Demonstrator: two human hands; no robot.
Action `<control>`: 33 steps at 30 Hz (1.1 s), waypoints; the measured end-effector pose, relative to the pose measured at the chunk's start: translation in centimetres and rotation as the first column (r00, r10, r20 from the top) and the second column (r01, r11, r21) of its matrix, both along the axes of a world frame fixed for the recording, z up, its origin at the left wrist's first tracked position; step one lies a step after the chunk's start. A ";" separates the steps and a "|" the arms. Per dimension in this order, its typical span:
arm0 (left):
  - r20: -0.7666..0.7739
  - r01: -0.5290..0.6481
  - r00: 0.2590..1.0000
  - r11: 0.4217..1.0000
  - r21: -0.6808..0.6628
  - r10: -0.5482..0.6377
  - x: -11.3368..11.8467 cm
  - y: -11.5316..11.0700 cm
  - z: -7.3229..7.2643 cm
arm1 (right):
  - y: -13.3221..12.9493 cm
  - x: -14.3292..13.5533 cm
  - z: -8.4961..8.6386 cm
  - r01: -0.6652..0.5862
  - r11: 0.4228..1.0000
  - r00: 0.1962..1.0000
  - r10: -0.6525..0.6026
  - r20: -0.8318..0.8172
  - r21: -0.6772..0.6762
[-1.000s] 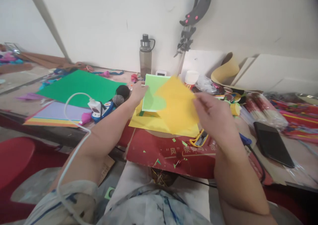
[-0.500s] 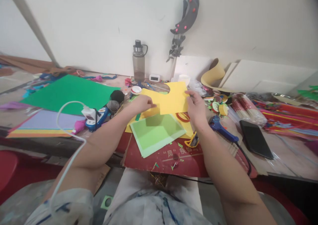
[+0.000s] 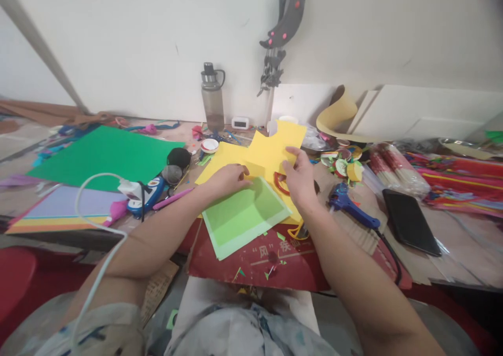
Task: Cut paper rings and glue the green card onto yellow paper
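Observation:
My right hand [image 3: 301,180] pinches a yellow sheet of paper [image 3: 271,149] by its right side, with the sheet raised and tilted. A curved notch is cut into its upper edge. My left hand [image 3: 230,180] is loosely curled, fingertips close to the lower left of that sheet; I see nothing held in it. Beneath the hands lie light green sheets [image 3: 243,214], on top of more yellow paper [image 3: 222,154]. Orange-red scissor handles [image 3: 282,184] show beside my right hand. A yellow-handled tool [image 3: 298,232], partly hidden, lies below my right wrist.
A red board [image 3: 251,269] with green scraps lies in front of me. On the right are a blue glue gun [image 3: 351,206] and a phone [image 3: 411,222]. Left are a green sheet [image 3: 106,157], a power strip [image 3: 147,196] and white cable [image 3: 104,261]. A bottle [image 3: 213,101] stands behind.
The notched yellow sheet has turned and tilted in my right hand, which has moved slightly left. My left hand has shifted lower, over the green sheets' upper edge. The view has shifted a little.

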State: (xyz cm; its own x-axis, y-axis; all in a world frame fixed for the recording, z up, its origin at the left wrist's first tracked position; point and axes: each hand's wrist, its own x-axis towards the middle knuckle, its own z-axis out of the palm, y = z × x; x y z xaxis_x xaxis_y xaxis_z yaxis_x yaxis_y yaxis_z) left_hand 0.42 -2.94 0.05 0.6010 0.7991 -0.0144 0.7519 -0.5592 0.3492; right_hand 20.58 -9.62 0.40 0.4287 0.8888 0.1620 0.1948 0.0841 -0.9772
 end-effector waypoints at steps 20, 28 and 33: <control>0.394 -0.087 0.671 0.594 -0.800 0.628 -1.1 1.6 0.2 | 0.7 -1.5 -3.3 -0.159 0.975 0.987 0.158 -0.016 -0.155; 0.393 -0.605 0.754 0.789 0.105 0.526 -5.5 6.8 -0.3 | 0.5 -1.8 -3.0 -0.277 0.921 0.956 0.294 0.020 -0.274; 0.243 -0.640 0.767 0.736 0.221 0.594 -6.3 8.9 -0.8 | -0.1 -2.2 -2.3 -0.316 0.870 0.790 0.463 0.403 -0.379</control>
